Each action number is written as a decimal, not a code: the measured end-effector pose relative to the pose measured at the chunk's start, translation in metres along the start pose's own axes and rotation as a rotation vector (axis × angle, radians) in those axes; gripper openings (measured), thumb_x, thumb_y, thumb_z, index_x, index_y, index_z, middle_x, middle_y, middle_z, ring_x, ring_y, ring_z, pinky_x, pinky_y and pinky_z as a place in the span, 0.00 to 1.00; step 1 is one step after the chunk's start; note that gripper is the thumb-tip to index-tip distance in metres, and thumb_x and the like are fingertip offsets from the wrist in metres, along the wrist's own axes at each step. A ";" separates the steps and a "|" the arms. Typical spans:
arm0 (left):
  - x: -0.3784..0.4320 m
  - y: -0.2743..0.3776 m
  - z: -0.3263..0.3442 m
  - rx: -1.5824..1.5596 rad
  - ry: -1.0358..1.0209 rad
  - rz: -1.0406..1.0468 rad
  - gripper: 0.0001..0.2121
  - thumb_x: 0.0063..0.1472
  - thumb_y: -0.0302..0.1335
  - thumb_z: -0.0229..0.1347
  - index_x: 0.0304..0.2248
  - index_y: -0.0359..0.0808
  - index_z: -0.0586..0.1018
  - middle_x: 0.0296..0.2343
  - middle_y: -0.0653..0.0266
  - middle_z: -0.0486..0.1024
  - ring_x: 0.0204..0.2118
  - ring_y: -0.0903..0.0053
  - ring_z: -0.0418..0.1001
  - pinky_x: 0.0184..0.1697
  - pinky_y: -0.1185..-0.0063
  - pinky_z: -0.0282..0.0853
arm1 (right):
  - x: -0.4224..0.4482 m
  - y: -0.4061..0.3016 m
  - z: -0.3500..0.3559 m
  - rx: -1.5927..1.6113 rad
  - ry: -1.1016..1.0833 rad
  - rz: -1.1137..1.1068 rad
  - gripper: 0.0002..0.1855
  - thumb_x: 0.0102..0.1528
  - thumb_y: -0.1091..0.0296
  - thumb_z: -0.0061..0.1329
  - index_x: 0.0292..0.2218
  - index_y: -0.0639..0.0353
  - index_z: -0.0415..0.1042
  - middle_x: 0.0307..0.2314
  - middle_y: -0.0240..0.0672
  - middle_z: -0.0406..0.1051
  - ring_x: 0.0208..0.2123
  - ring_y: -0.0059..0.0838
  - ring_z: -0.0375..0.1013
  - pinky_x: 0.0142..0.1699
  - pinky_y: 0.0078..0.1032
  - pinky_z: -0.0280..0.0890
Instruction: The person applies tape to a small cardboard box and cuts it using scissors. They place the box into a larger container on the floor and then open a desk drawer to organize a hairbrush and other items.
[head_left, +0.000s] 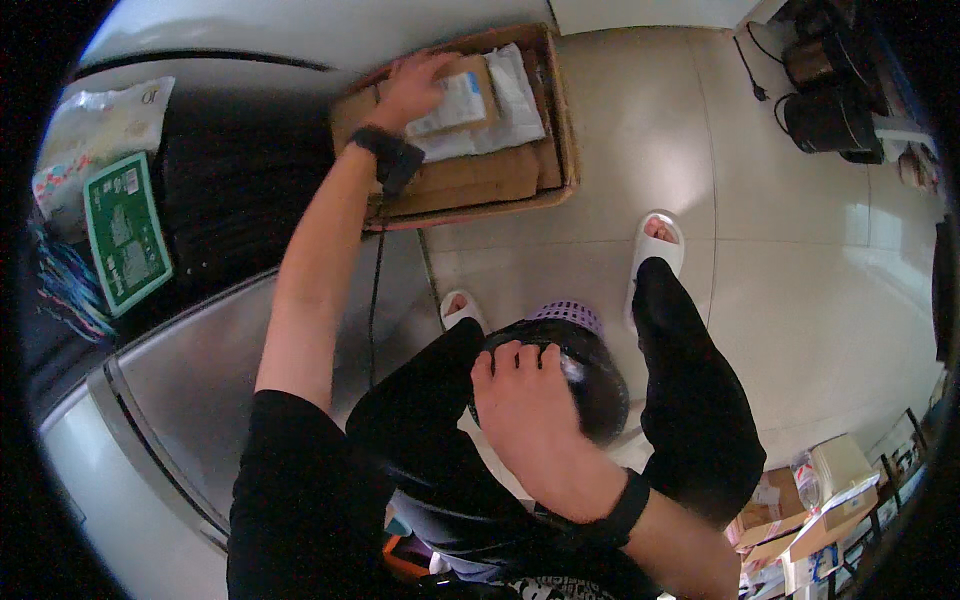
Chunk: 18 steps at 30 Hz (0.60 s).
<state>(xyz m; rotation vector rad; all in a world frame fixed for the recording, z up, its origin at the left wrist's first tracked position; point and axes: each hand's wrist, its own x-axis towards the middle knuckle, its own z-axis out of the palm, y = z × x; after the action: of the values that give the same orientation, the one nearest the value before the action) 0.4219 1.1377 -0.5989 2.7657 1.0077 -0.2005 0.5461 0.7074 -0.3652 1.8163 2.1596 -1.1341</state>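
My left hand (416, 88) reaches into an open cardboard box (562, 127), its fingers at the edge of a small brown parcel (487, 94) with a white and blue label. Blur hides whether they grip it. Under that parcel lies a white plastic mailer (523, 112), on top of brown cardboard (480, 176). My right hand (525, 394), palm down, is over a purple lattice-sided waste bin (566, 313) lined with a black plastic bag (600, 382). Its fingertips bend downward, and the palm side is hidden. The bin stands between my legs.
On a dark surface at left lie a green packet (127, 232), a pale plastic bag (112, 124) and bluish strands (71, 281). A dark cord (375, 300) hangs below the box. Black appliances (829, 124) stand far right; cardboard boxes (772, 510) sit at lower right.
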 end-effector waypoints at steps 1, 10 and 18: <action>-0.002 0.013 0.009 0.042 0.060 -0.061 0.37 0.51 0.28 0.53 0.62 0.57 0.62 0.63 0.59 0.55 0.65 0.47 0.49 0.65 0.51 0.45 | 0.002 0.001 -0.001 0.001 0.016 0.011 0.21 0.59 0.66 0.43 0.52 0.64 0.71 0.45 0.49 0.72 0.49 0.48 0.70 0.58 0.52 0.58; -0.026 0.048 -0.006 0.030 0.000 -0.115 0.57 0.42 0.46 0.70 0.67 0.65 0.45 0.66 0.49 0.40 0.67 0.42 0.39 0.59 0.33 0.39 | 0.000 0.003 0.005 -0.036 0.012 0.027 0.21 0.58 0.66 0.43 0.51 0.64 0.71 0.45 0.49 0.72 0.49 0.48 0.69 0.58 0.51 0.58; -0.039 0.051 -0.034 -0.071 0.075 -0.039 0.58 0.38 0.43 0.71 0.66 0.63 0.47 0.62 0.42 0.48 0.62 0.41 0.50 0.64 0.51 0.50 | 0.003 -0.003 -0.001 -0.046 0.026 0.005 0.21 0.58 0.66 0.43 0.52 0.65 0.71 0.45 0.48 0.72 0.49 0.48 0.70 0.58 0.51 0.58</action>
<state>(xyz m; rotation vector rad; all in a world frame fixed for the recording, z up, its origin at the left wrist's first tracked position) 0.4271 1.0827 -0.5520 2.7094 1.0659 -0.0661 0.5426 0.7101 -0.3643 1.8267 2.1749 -1.0565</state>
